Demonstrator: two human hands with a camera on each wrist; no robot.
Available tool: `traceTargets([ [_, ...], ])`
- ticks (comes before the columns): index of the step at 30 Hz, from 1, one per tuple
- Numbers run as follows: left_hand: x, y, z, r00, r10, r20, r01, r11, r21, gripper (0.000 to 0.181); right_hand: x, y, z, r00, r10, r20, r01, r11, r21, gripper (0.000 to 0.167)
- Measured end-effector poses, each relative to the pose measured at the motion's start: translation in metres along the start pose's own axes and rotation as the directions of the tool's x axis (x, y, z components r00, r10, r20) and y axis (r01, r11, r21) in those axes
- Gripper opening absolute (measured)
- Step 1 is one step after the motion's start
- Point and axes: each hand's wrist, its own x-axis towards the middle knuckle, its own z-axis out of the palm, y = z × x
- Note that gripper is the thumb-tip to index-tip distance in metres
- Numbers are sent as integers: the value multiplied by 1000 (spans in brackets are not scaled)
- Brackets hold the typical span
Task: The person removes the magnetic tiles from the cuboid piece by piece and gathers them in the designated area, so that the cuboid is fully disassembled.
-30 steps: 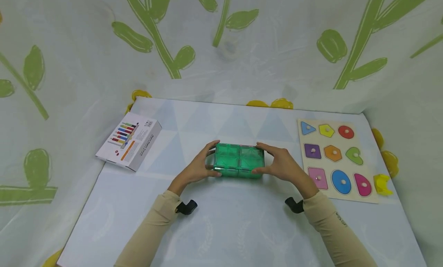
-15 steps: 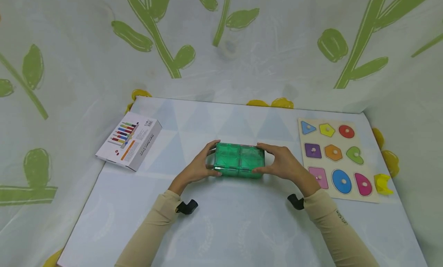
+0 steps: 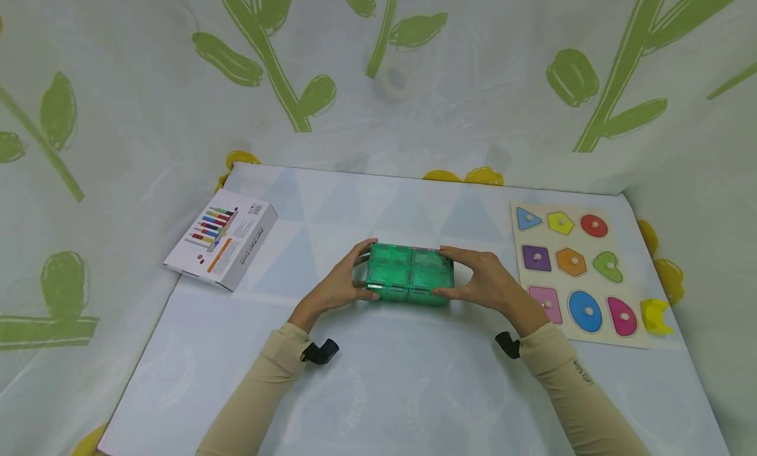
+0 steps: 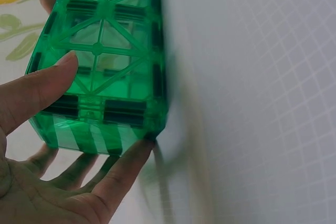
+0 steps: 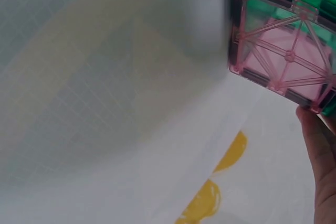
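On the table (image 3: 414, 390) we have the magnetic-tile block (image 3: 409, 274) between our left hand (image 3: 338, 285) and right hand (image 3: 486, 282), the abacus box (image 3: 220, 240) far left, the peg puzzle (image 3: 582, 286) right, a toy piece (image 3: 654, 317) beside its right edge

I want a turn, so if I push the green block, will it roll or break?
The green block probably won't roll, because it has flat sides. It looks light for its size, as it's see-through and seems hollow. It might split where its two halves meet.
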Motion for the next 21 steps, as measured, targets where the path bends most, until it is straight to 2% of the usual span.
traceTargets([
  [10,0,-1,-1,1000,-1,2,1,1000,-2,108,1,2,-1,999,-44,-24,44,999,-5,76],
  [15,0,-2,-1,1000,2,4,-2,1000,-3,107,3,3,-3,997,-61,-49,63,997,44,61],
  [19,-1,-1,0,1000,-2,2,2,1000,-5,108,5,4,-5,998,2,-66,4,996,92,41],
  [21,-1,-2,0,1000,-6,2,6,1000,-3,109,7,5,-4,995,53,-83,-44,994,103,37],
])
